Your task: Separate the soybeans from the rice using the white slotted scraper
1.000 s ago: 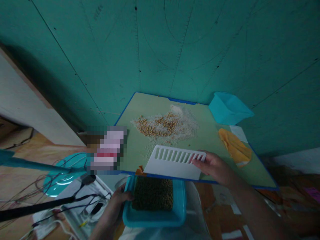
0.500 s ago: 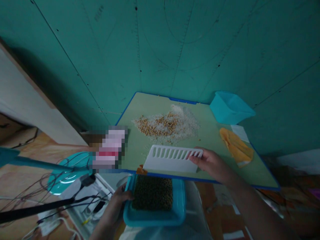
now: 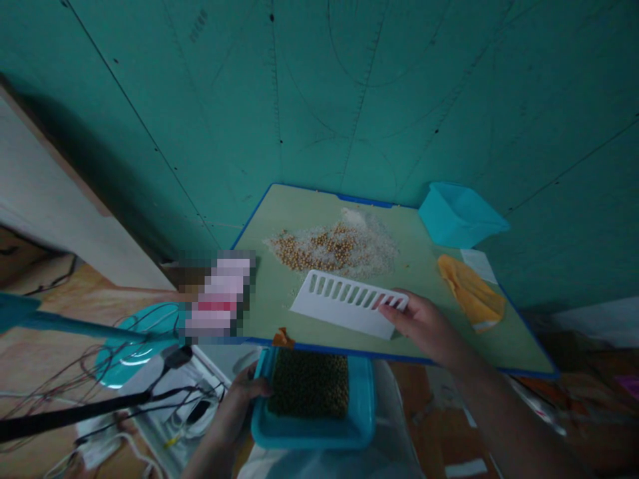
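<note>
My right hand [image 3: 418, 321] is closed on the right end of a white slotted plastic scraper [image 3: 344, 316], whose long lower edge rests on or just over the light green tabletop [image 3: 259, 293]. Behind the scraper lies a spread pile of yellow beans [image 3: 319, 247] mixed with whitish grains [image 3: 379, 247]. Below the table's front edge, my left hand [image 3: 245, 396] grips the left rim of a blue tray [image 3: 319, 439]. In the tray is a layer of small dark green grains [image 3: 307, 386] with tan ones at the right side.
A turquoise bin [image 3: 456, 216] stands at the table's back right, near a crumpled orange cloth [image 3: 472, 293] and a white paper [image 3: 480, 265]. A blurred pink-white item [image 3: 219, 299] is at the left edge. Cables [image 3: 150, 399] and a teal stool [image 3: 134, 346] are lower left.
The scraper has moved away from the table's front edge, its left end swinging toward the pile. The blue tray has shifted slightly right with my left hand.
</note>
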Tool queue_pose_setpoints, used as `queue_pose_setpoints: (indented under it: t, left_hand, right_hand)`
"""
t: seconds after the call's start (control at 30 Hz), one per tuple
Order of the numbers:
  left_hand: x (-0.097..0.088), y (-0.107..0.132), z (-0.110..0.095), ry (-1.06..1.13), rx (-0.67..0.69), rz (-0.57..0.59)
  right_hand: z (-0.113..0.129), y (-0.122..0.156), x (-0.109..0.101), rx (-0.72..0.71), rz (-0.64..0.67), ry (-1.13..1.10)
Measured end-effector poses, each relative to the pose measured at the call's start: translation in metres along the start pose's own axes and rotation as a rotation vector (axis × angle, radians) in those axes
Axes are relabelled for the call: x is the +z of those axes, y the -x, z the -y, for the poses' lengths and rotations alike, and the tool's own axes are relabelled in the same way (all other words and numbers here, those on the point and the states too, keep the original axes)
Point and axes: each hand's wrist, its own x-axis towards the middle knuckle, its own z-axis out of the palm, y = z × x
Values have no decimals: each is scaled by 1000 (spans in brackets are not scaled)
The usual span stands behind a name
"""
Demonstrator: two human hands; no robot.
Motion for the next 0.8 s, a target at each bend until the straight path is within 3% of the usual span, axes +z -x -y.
queue_pose_setpoints:
  t: [0.2, 0.37, 0.6, 0.8]
  left_hand:
    - [-3, -2, 1, -17, 13, 44]
    - [-7, -5, 5, -3, 15, 61]
    - [-11, -7, 7, 13, -1, 42]
    - [-12, -10, 8, 10, -2, 85]
  right_hand:
    - [-1, -18, 13, -43, 83, -17]
    - [-1, -43, 19, -66, -58, -125]
    - [0, -38, -18, -113, -286, -129]
    - [-4, -11, -43, -63, -353, 106]
